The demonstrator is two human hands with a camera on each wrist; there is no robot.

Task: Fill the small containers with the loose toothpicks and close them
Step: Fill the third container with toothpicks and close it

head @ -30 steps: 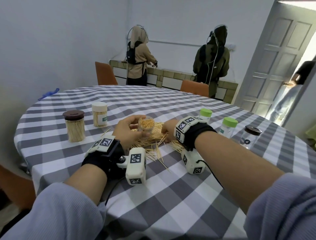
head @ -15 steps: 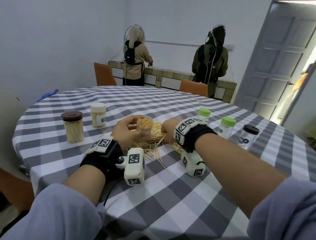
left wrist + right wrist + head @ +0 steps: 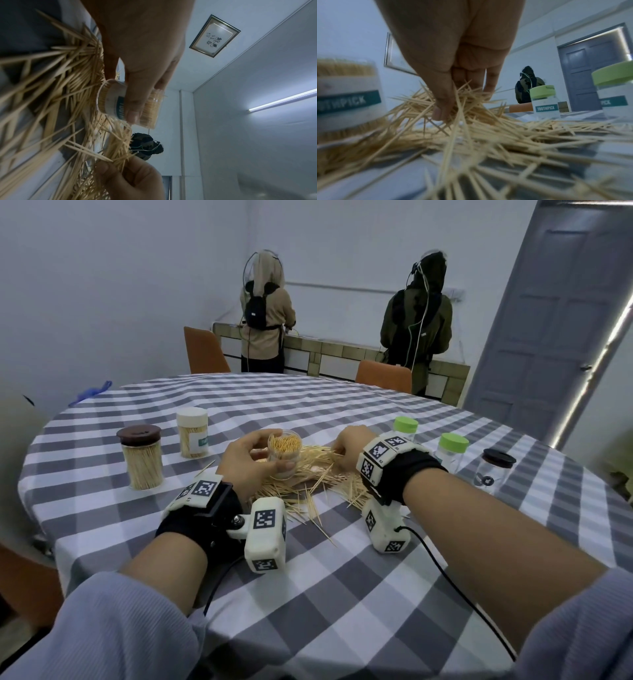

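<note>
A pile of loose toothpicks (image 3: 318,477) (image 3: 488,135) lies mid-table on the checked cloth. My left hand (image 3: 251,462) (image 3: 142,75) grips a small clear lidless container (image 3: 283,455) (image 3: 130,105), nearly full of toothpicks, standing on the pile's left side. My right hand (image 3: 347,448) (image 3: 450,102) reaches down into the pile to the container's right, fingers curled and pinching a bunch of toothpicks. The blurred container (image 3: 346,97) shows at the left of the right wrist view.
Left on the table (image 3: 342,594) stand a full brown-lidded jar (image 3: 142,458) and a white-lidded one (image 3: 192,433). Right stand two green-lidded containers (image 3: 405,430) (image 3: 452,451) (image 3: 545,100) and a dark-lidded jar (image 3: 491,472). Two people stand at a counter behind orange chairs.
My right hand has dug its fingers into the pile and gathered toothpicks. The left hand keeps hold of the container in the same place.
</note>
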